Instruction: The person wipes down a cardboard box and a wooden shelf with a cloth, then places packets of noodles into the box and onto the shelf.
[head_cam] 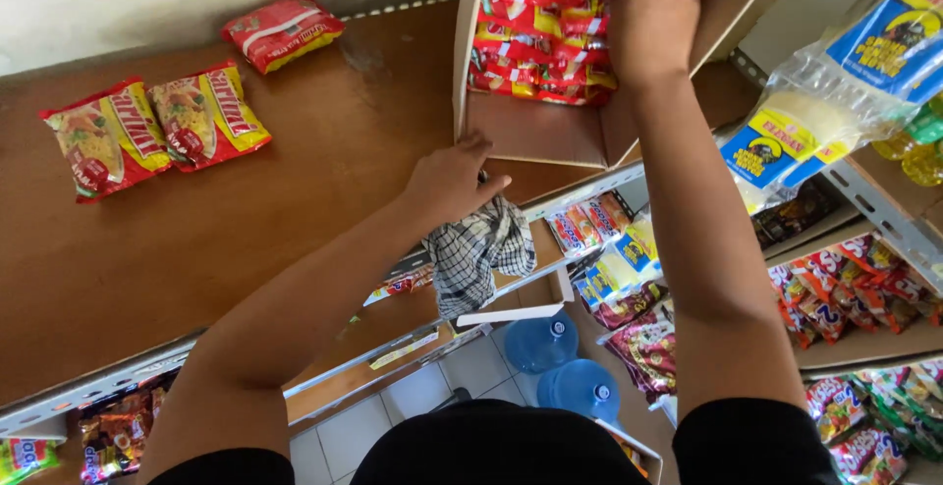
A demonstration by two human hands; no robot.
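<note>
Reaching: my right hand is up inside the cardboard box, fingers down among the red noodle packets; whether it has closed on one I cannot tell
Left hand: loosely curled, gripping a checked cloth that hangs over the shelf's front edge, knuckles just touching the box's near flap
Box: sits at the right end of the brown shelf, tipped open towards me, its long axis running away from me to the back edge
Which way: the packets lie ahead and above both hands; the right hand is on them, the left stays short of them at the box's near corner
Count, box: one, with several stacked rows of packets, too many to number
Count, loose packets: three on the shelf, a pair side by side near the left end, one alone at the back edge
Below: two blue water bottles on the tiled floor
</note>
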